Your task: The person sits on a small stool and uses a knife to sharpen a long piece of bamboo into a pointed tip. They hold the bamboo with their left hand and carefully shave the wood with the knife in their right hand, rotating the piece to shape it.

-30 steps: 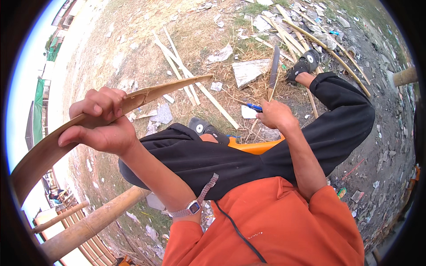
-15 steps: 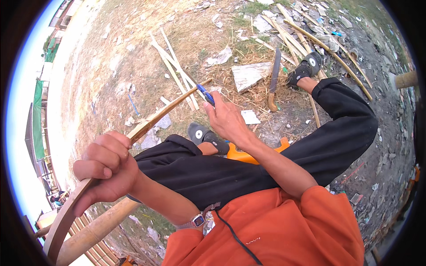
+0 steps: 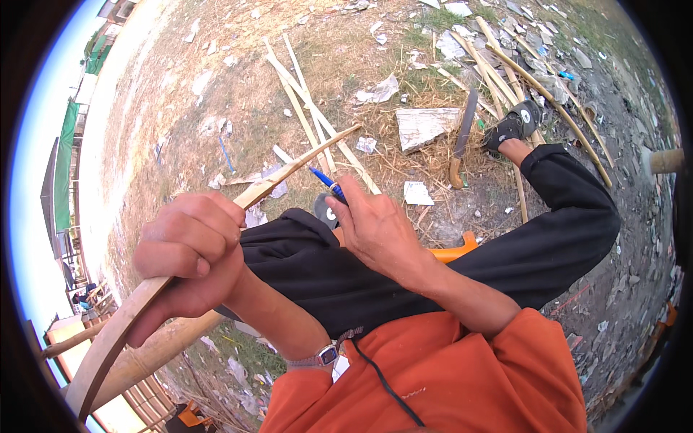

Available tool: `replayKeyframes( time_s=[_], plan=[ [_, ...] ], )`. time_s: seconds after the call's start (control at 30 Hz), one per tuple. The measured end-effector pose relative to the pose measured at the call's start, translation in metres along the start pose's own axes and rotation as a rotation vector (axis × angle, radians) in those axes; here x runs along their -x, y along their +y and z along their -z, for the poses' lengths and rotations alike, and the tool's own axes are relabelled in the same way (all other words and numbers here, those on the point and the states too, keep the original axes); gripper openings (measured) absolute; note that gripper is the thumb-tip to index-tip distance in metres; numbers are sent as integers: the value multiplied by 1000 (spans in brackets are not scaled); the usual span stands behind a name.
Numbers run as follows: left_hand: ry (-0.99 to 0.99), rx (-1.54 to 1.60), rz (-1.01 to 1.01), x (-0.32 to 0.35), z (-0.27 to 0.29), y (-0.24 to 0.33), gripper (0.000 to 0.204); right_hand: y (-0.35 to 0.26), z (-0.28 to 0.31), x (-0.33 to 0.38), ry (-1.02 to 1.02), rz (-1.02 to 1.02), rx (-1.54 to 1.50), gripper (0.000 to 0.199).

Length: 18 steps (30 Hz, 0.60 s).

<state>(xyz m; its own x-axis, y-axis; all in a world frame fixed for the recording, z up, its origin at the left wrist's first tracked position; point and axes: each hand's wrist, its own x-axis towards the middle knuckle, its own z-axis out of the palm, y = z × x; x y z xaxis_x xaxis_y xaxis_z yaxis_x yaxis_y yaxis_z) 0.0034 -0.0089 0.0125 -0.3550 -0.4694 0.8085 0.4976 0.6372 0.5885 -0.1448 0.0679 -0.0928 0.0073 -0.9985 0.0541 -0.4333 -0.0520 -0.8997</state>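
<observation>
The right hand has drawn back along the brown strip toward the person's body, where half a second ago its blue tool met the strip close to the far tip. The left hand is clamped around the strip as before, its fingers wrapped over the top. The strip rises from the lower left edge, passes through that grip and ends in a narrow tip over the ground, with a paler stretch of wood just beyond the fist. The right hand is closed on the tool, though its lower fingers are hidden; the tool's end points at the strip's underside, and I cannot tell whether the 2 touch. Behind the strip, 2 pale slats lie crossed on the dry grass. Farther right, a whitish slab lies beside a machete with a wooden handle, and the shod right foot is near the blade. More long sticks lie beyond that foot. An orange object shows between the legs in black trousers. A watch sits on the left wrist, and a thick bamboo pole runs below the left hand.
</observation>
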Motion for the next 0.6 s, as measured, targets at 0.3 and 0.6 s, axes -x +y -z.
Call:
replayKeyframes(
  time_s=[0.3,0.6],
  plan=[
    [19,88,14,0,-5,-3,79,17,-6,6,-26,-115,50,20],
    [68,6,68,4,-4,-1,73,127,-17,9,-322,-608,561,65]
  ],
)
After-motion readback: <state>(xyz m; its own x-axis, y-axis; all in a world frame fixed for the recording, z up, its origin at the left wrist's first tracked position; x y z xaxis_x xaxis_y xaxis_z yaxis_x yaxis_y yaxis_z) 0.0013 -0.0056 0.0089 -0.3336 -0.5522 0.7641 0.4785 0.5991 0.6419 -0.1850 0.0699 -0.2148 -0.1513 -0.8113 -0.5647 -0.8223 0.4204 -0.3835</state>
